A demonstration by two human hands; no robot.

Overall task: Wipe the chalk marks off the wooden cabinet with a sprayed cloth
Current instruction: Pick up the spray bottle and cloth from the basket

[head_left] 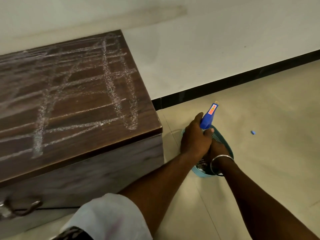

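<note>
A big wooden cabinet [78, 104] sits on the floor [259, 170] at the left. Its brown top is covered in white chalk marks [110, 80], long lines going across and up and down. None of the top looks wiped.

Just past the cabinet's right corner, a blue-green basket [203, 174] sits on the floor. Both hands are over it. The left hand [195, 137] has its fingers curled around the blue top of a spray bottle [208, 116], and the nozzle points away toward the wall [207, 49]. The right hand [217, 149] is lower down, inside the basket and partly under the left hand (it has a shiny bangle [221, 157] on the wrist). I cannot tell if it is holding anything. There may be something white in the bottom of the basket, but it is too hidden to be sure.

A small blue bit [253, 132] lies on the floor to the right, well apart from the basket. A black strip [242, 82] runs along the bottom of the wall. A white sleeve [107, 217] covers the top of the left arm.
</note>
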